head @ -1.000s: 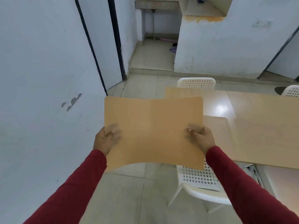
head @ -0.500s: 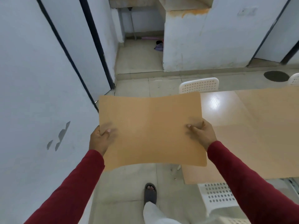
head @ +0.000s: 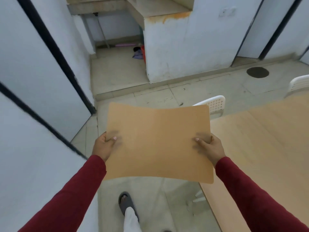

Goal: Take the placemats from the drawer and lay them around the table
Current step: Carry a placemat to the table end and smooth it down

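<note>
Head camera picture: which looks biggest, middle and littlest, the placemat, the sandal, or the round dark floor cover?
As they look in this view:
1. placemat, by far the largest, though it is closest to the camera.
2. sandal.
3. round dark floor cover, roughly sandal-sized and farther away, so that order is unsure.

The placemat point(head: 157, 141) is a plain tan orange-brown with no clear pattern. The surface point(head: 267, 148) is pale wood, with faint lengthwise grain. Both sleeves point(head: 70, 198) are dark red. The chair point(head: 215, 104) is white, its back dotted with small holes; a second white chair point(head: 299, 82) shows at the right edge. The floor point(head: 150, 203) is beige tile. The walls point(head: 184, 47) are whitish, one with an orange stain along its top, and the door frames point(head: 55, 52) are black. The slipper point(head: 126, 203) is grey, the trouser leg point(head: 131, 220) white.
</note>
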